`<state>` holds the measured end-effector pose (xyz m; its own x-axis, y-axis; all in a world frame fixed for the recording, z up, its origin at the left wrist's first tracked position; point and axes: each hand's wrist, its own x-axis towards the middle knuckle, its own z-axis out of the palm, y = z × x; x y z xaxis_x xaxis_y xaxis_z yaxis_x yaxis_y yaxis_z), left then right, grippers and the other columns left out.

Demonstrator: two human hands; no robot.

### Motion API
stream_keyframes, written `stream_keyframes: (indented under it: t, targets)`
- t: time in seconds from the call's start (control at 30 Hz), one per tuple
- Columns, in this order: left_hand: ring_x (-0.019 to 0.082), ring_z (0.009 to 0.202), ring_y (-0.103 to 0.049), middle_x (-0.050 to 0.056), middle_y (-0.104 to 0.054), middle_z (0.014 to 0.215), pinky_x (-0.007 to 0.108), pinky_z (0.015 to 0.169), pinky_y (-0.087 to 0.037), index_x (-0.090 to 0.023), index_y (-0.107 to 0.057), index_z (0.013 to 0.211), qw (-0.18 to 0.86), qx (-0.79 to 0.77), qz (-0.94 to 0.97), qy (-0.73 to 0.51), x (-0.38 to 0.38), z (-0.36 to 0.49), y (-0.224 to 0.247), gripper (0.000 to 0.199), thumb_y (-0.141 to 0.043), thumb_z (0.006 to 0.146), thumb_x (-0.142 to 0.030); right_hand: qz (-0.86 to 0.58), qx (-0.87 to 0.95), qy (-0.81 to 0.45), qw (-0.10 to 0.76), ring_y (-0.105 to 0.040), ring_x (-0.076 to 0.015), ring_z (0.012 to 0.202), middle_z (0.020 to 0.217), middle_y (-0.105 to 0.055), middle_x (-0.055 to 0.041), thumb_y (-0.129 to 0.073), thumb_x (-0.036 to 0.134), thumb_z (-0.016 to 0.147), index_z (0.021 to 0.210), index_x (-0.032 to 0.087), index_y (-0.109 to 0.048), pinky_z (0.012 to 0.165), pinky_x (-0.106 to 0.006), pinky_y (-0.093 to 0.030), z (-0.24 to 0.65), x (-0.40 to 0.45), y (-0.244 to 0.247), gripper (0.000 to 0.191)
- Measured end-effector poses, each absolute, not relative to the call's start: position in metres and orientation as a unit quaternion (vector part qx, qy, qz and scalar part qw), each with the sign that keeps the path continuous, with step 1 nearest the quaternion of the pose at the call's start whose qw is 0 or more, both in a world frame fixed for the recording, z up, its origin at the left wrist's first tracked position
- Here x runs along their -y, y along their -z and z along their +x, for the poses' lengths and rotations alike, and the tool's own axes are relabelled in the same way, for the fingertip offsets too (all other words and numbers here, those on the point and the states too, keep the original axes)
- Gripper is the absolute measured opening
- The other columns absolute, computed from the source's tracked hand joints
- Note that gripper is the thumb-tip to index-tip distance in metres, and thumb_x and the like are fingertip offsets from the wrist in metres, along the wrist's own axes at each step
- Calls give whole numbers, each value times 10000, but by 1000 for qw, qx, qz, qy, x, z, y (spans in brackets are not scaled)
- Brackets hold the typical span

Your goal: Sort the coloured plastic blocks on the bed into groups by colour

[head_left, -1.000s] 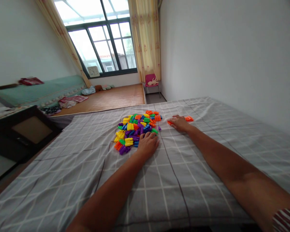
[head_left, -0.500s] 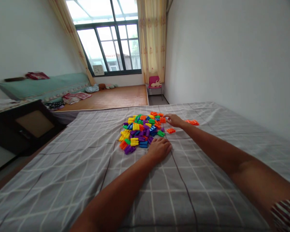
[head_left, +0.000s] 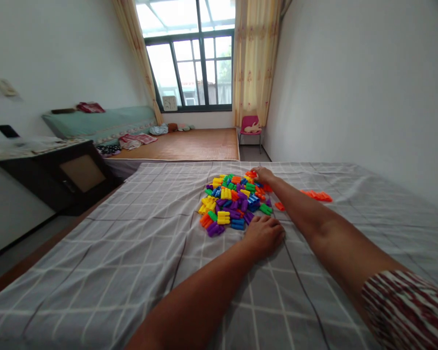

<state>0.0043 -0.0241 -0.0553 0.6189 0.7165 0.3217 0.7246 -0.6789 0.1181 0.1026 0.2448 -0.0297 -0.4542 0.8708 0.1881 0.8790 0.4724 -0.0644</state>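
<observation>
A mixed pile of plastic building blocks (head_left: 234, 214) in yellow, purple, green, blue and orange lies on the checked bed sheet. My right hand (head_left: 263, 174) is at the far right side of the pile, its fingertips closed on an orange building block (head_left: 251, 174). Close to the near right edge of the pile, my left hand (head_left: 265, 235) rests palm down on the sheet, fingers laid out and holding nothing. Apart from the pile, to the right, lie a row of orange blocks (head_left: 317, 196) and a single orange block (head_left: 279, 206), partly behind my right forearm.
The grey checked sheet (head_left: 131, 253) spreads under everything. Beyond it stands a low bed with a brown mat (head_left: 200, 143), with clothes on its left side. A dark cabinet (head_left: 76, 170) is at the left, a pink chair (head_left: 250, 125) by the window, and a white wall (head_left: 368, 87) to the right.
The view has turned left, so everything sits further right. My right hand has moved to the far side of the pile and onto an orange block. My left hand stays beside the pile.
</observation>
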Motion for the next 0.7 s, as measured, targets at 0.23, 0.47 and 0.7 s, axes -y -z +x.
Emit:
stream_keyframes:
  t: [0.23, 0.47, 0.7]
  targets:
    - [201, 1083, -523, 38, -633, 1143, 366, 863, -383, -262, -623, 1099, 15, 392, -904, 172, 23, 2, 55, 280, -396, 968, -362, -495, 832, -57, 242, -628, -181, 835, 931, -705, -76, -510, 295, 860, 1006, 140, -667, 789, -277, -479, 154, -204, 4, 264]
    - [195, 1100, -522, 21, -641, 1147, 368, 893, -387, -266, -625, 1097, 5, 391, -900, 193, 22, 2, 52, 261, -413, 964, -339, -569, 567, -310, 508, -623, -116, 699, 869, -691, -68, -607, 236, 784, 922, 147, -613, 682, -257, -532, 317, -169, 10, 165]
    - [192, 1130, -521, 29, -633, 1194, 366, 939, -402, -266, -625, 1139, -2, 392, -901, 188, 22, 2, 48, 283, -412, 962, -324, -705, 505, -271, 417, -611, -116, 547, 677, -674, -53, -543, 204, 814, 925, 131, -638, 531, -225, -520, 387, -149, 55, 164]
